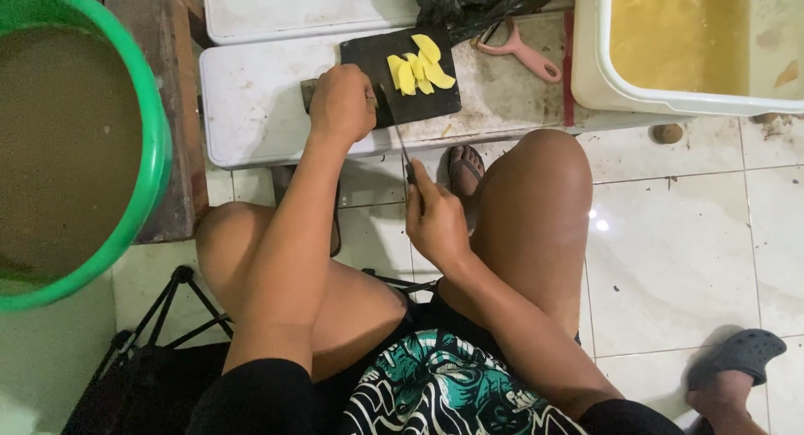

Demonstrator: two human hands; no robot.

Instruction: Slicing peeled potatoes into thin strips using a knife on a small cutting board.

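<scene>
Black and matte, the small rectangular cutting board lies on a scuffed white plastic bench top. On the board's far half sit pale yellow slices — thin, smooth, curved, overlapping one another. The left hand rests at the board's near left corner, fingers curled into a loose fist; what it presses on is hidden beneath it. The right hand is just short of the board's near edge, fingers wrapped around the dark handle of a narrow-bladed knife whose tip reaches onto the board beside the left hand. Right of the board lies a pink peeler — beyond that, a white tub of yellowish liquid. Far left of the board stands a round green basin of murky water.
</scene>
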